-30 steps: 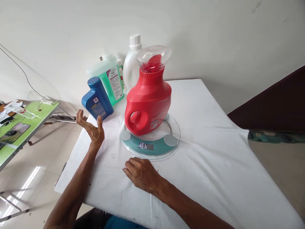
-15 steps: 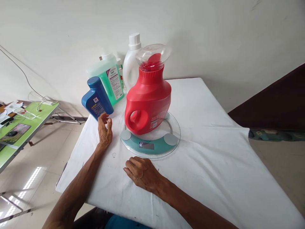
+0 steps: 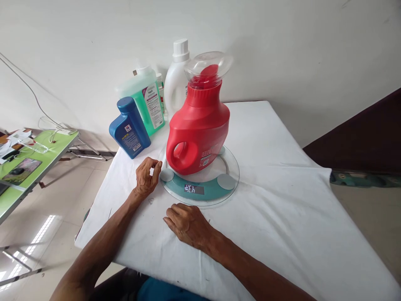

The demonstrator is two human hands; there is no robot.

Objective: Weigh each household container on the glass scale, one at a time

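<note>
A red detergent jug (image 3: 200, 131) with a clear funnel-like cap (image 3: 208, 67) stands on a round glass scale (image 3: 230, 165) whose display (image 3: 194, 189) is lit. My left hand (image 3: 146, 177) hovers at the scale's left rim, fingers curled loosely, holding nothing. Palm down on the white tablecloth (image 3: 275, 209), my right hand (image 3: 188, 223) rests just in front of the scale, empty.
Behind the jug stand a blue bottle (image 3: 130, 127), a green bottle (image 3: 145, 102) and a white bottle (image 3: 175, 81) against the wall. A green folding table (image 3: 28, 161) with small items is at the left. A dark surface (image 3: 360, 138) lies at the right.
My left hand has come down from a raised, open-palm pose and moved right to the scale's left rim, fingers now curled. The right hand has stayed put.
</note>
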